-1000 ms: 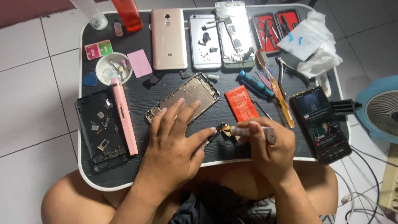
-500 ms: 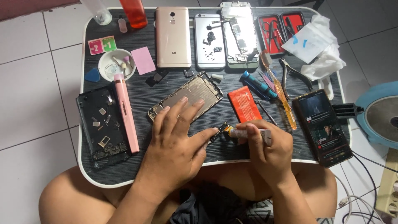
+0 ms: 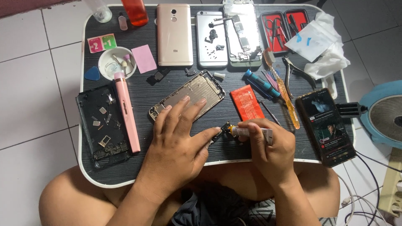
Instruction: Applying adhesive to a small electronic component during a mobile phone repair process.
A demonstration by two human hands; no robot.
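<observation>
At table front edge | small phone part (image 3: 221, 130) pinned by left hand (image 3: 178, 144) thumb tip | glue tube (image 3: 251, 131) clenched in right hand (image 3: 270, 152), long axis left-right, nozzle touching part | part lies left of right-hand fingers; left hand nearer.

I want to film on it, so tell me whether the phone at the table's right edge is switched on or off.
On. The black phone lies face up with its screen lit, showing a dark picture with rows of small text beneath it.
</observation>
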